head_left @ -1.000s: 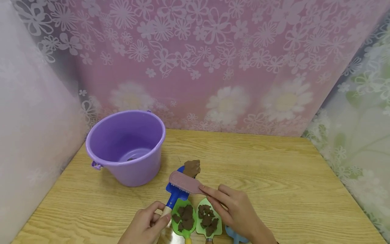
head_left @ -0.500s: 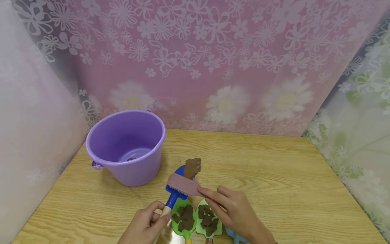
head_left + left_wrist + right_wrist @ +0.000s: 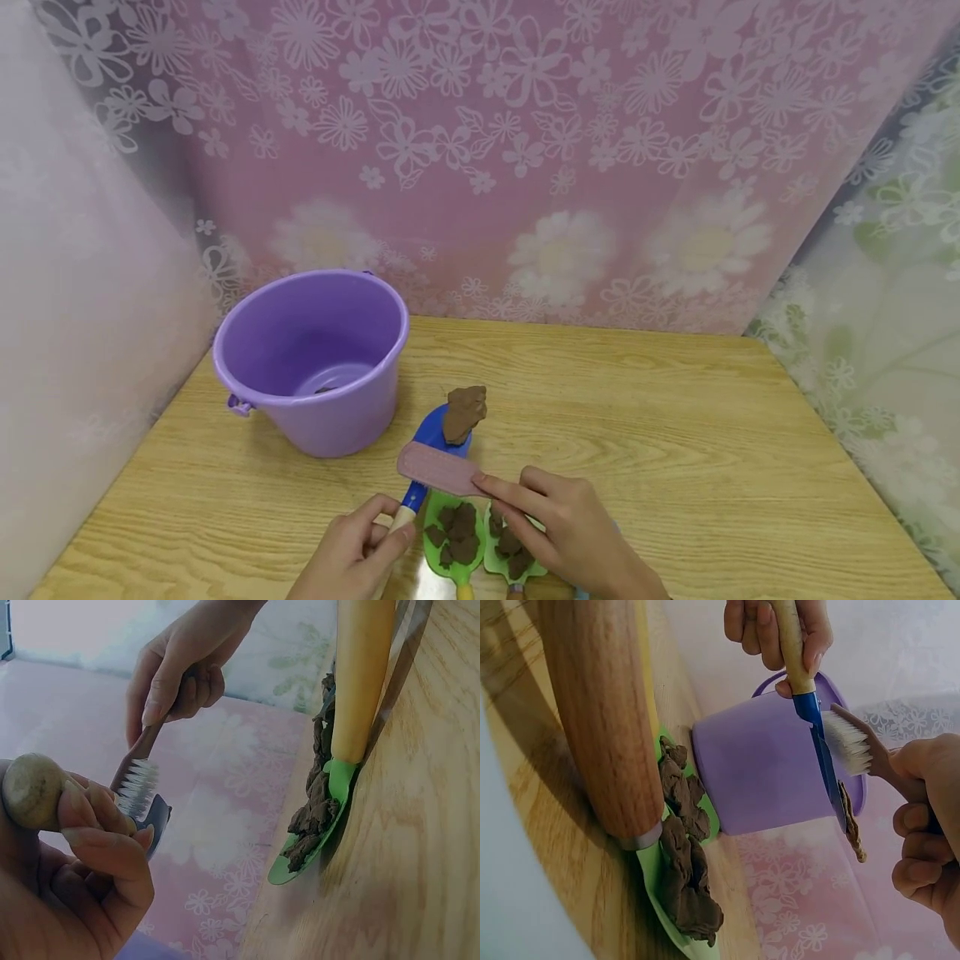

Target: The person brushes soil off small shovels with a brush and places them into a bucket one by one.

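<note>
My left hand (image 3: 356, 546) grips the wooden handle of a small blue shovel (image 3: 429, 430), raised above the table. A flat brown lump of clay (image 3: 466, 414) lies on the blade and sticks out past its tip. My right hand (image 3: 566, 523) pinches the handle of a pink-backed brush (image 3: 438, 469). In the right wrist view, the brush's white bristles (image 3: 844, 742) face the blue blade close to its handle end. Below the hands, a green shovel (image 3: 432, 562) and a pale green shovel (image 3: 534, 572) lie side by side, each bearing brown lumps; the right hand partly covers the pale one.
A purple bucket (image 3: 337, 427) stands at the left on the wooden table (image 3: 637, 417), with a small dark bit on its bottom. A light blue thing (image 3: 582, 594) is mostly hidden under the right hand. Flowered curtains (image 3: 555, 167) surround the table at back and sides.
The brush and right hand have moved toward the person, down the blade to the handle end. More of the blue blade shows, and the shovel has shifted slightly left with its clay.
</note>
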`<state>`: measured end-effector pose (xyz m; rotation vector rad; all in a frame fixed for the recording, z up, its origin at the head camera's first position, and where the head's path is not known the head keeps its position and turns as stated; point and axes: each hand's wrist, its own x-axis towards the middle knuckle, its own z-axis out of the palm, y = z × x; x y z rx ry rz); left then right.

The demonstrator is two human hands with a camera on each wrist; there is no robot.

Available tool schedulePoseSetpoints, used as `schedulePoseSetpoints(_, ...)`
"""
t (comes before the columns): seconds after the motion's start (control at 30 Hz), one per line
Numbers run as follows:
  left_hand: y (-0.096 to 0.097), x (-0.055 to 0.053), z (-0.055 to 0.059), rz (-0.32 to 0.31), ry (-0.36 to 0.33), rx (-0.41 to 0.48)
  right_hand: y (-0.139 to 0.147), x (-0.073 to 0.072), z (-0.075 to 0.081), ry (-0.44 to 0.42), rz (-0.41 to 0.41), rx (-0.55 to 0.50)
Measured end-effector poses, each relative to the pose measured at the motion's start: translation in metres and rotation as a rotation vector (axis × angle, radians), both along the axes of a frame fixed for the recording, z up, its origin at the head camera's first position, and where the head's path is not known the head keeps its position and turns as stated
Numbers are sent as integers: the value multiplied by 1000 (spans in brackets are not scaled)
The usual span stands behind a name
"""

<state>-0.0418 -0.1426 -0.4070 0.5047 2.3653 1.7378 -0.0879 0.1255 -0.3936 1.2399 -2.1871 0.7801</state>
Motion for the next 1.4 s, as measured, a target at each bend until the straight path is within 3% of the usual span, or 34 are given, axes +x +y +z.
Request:
schedulePoseSetpoints(0.13,-3,6,-5,41,69,13,-3,1,0,19,-2,7)
schedulePoseSetpoints(0.27,-6,13,-9,114,82,-23,-6,1,0,25,-1,16)
schedulePoseSetpoints(0.5,-13,22,-15,280,-171,-140,-18,1,-7,56,83,12)
schedulePoseSetpoints(0.6,-15,27,-20,356,-264,-145,-22,3,-10,20,109,20)
schedulePoseSetpoints(0.77,-14,38,-27,490,-306,-139,-26,3,-11,-11,109,49)
schedulePoseSetpoints(0.87,-14,42,-29,523,-309,-127,-27,3,-11,-10,107,54)
schedulePoseSetpoints(1.2,-18,40,-27,507,-294,-138,-19,6,-9,-44,53,39)
schedulePoseSetpoints(1.3,-20,37,-25,431,-262,-152,-15,4,-9,-18,37,22)
schedulePoseSetpoints(1.4,-22,32,-20,325,-164,-152,-13,2,-8,-1,33,3)
